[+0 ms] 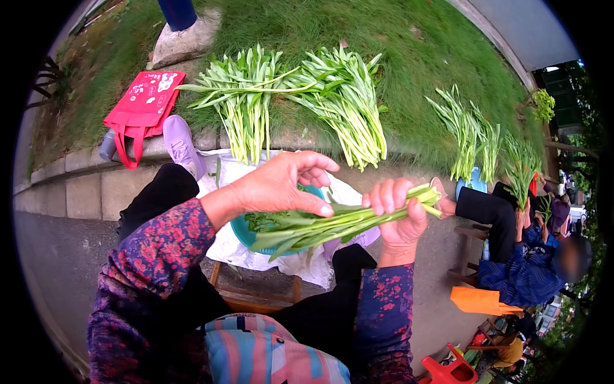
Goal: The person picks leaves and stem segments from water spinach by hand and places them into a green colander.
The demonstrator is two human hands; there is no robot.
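My right hand (400,213) grips the stem ends of a bunch of leafy green stalks (331,223), whose leaves point to the left. Over the leafy end, my left hand (283,185) is spread with fingers and thumb apart; whether the thumb touches the leaves I cannot tell. Below both hands sits a teal plastic basin (243,235) with loose green leaves inside, partly hidden by the bunch. It stands on a white plastic sheet (218,249). Two piles of the same greens, a left pile (247,105) and a right pile (350,105), lie on the grass and kerb beyond.
A red tote bag (146,103) and a grey bottle (108,145) lie at the left by my shoe. A wooden stool frame (254,300) is between my legs. At right, a seated person (520,273) handles greens near an orange bag (475,300) and a red plastic stool (451,369).
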